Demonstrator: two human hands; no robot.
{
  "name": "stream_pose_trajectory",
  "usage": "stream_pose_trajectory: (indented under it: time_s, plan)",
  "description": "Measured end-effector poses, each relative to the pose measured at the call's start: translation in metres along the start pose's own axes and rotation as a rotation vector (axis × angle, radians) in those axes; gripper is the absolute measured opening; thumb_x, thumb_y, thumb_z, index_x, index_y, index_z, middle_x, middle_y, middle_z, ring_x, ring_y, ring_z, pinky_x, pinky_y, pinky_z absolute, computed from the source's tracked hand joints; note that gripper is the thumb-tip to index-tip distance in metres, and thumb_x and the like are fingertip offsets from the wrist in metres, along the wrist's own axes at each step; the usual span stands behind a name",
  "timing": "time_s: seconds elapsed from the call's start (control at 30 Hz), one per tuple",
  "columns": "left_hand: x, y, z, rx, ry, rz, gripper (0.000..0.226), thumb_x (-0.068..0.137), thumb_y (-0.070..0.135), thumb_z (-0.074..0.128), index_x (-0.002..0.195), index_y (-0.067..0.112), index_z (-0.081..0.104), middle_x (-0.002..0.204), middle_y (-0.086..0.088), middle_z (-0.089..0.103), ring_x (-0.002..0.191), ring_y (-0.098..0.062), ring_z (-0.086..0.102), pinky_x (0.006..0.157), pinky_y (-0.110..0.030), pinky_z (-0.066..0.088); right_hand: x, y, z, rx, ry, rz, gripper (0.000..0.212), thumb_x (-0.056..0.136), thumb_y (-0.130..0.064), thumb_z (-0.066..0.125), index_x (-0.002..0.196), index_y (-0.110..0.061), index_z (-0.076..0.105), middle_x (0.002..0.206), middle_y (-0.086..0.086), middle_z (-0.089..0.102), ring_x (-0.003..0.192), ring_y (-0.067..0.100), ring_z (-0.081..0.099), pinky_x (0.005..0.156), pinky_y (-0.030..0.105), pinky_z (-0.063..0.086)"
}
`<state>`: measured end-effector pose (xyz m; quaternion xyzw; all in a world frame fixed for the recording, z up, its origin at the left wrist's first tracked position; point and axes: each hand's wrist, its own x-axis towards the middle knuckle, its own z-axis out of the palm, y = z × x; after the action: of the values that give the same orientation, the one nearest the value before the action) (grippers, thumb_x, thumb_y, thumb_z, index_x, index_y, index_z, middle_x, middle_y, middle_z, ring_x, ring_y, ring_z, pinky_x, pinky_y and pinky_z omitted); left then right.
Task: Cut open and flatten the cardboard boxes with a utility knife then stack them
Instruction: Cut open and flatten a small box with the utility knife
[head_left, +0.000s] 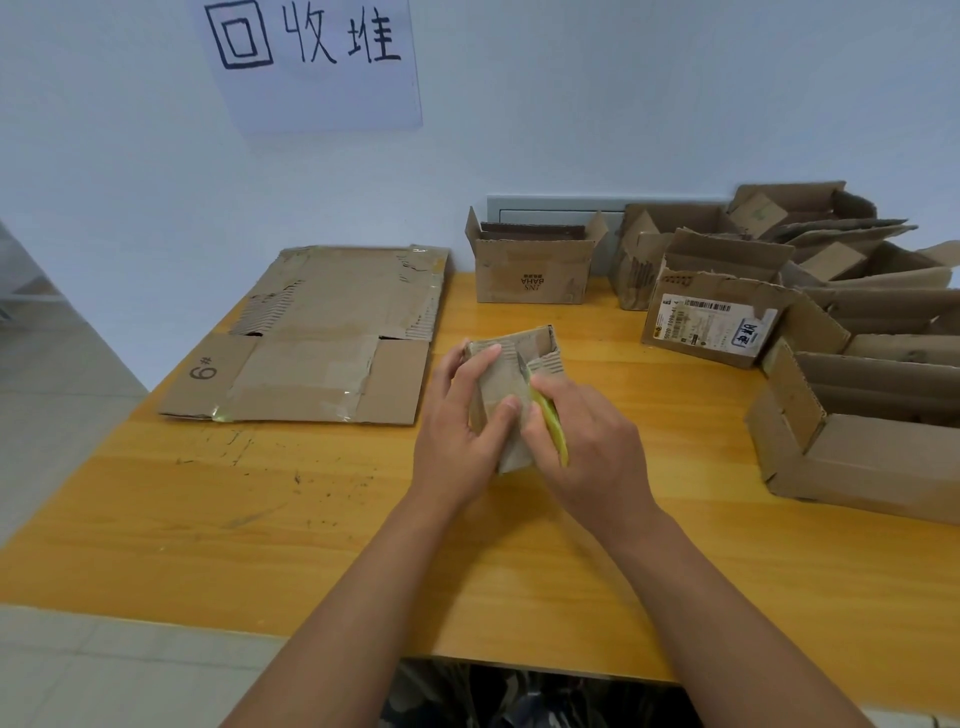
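On the wooden table (363, 519), mid-way between the flattened box (322, 332) at far left and the uncut boxes (831, 322) at right, stands the small box (511, 379). The left hand (457, 431) grips its left side; the right hand (587, 447) is curled round the yellow utility knife (550, 421), blade pointing away along the box's upright seam.

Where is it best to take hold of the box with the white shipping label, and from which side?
Likely the open top rim of the labelled box, taken from above: its flaps stand up, the label side faces the person, and other boxes crowd its right and rear.

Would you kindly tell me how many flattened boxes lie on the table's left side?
1: the flattened box marked 6# lies at far left; others could be hidden beneath it.
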<state>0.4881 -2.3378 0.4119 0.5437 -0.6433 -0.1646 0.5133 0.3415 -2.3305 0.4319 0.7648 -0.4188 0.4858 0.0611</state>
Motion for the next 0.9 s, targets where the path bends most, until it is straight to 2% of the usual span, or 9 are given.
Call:
stream_pose_trajectory:
  time_s: [0.1, 0.23, 0.53, 0.67, 0.9]
  plan:
    - [0.003, 0.000, 0.000, -0.022, 0.003, -0.028, 0.052, 0.086, 0.054, 0.048, 0.137, 0.043, 0.047, 0.151, 0.008, 0.033, 0.139, -0.004, 0.031, 0.102, -0.016, 0.029, -0.001, -0.001, 0.000, -0.005, -0.008, -0.008, 0.027, 0.094, -0.024, 0.049, 0.102, -0.005, 0.066, 0.081, 0.008, 0.066, 0.067, 0.025, 0.060, 0.052, 0.035, 0.050]
    - [0.005, 0.001, 0.000, -0.030, -0.001, -0.047, 0.053, 0.085, 0.055, 0.046, 0.136, 0.043, 0.047, 0.151, 0.008, 0.033, 0.137, -0.001, 0.031, 0.098, -0.010, 0.026, -0.002, 0.000, -0.003, -0.017, -0.033, -0.016, 0.026, 0.092, -0.022, 0.049, 0.102, -0.006, 0.066, 0.079, 0.008, 0.064, 0.065, 0.024, 0.058, 0.049, 0.034, 0.048]
    - [0.008, 0.001, 0.000, -0.063, 0.016, -0.070, 0.051, 0.083, 0.053, 0.048, 0.133, 0.044, 0.048, 0.147, 0.008, 0.036, 0.135, -0.002, 0.034, 0.095, -0.009, 0.028, -0.010, 0.001, -0.007, 0.025, -0.082, -0.008, 0.026, 0.089, -0.022, 0.050, 0.102, -0.006, 0.067, 0.082, 0.008, 0.067, 0.068, 0.026, 0.062, 0.051, 0.037, 0.051]
    - [0.008, 0.000, 0.001, -0.071, 0.023, -0.063, 0.048, 0.085, 0.048, 0.051, 0.133, 0.045, 0.048, 0.147, 0.008, 0.037, 0.135, -0.005, 0.036, 0.098, -0.015, 0.033, -0.013, -0.001, -0.013, 0.063, -0.083, 0.013, 0.026, 0.090, -0.023, 0.050, 0.102, -0.007, 0.066, 0.085, 0.005, 0.068, 0.072, 0.023, 0.063, 0.057, 0.035, 0.050]
    - [0.008, 0.000, 0.000, -0.070, 0.019, -0.060, 0.046, 0.087, 0.044, 0.053, 0.133, 0.046, 0.047, 0.147, 0.008, 0.037, 0.135, -0.006, 0.036, 0.102, -0.023, 0.036, -0.020, 0.003, -0.018, 0.055, -0.118, -0.005, 0.029, 0.090, -0.023, 0.050, 0.106, -0.005, 0.068, 0.089, 0.007, 0.070, 0.074, 0.026, 0.066, 0.057, 0.036, 0.054]
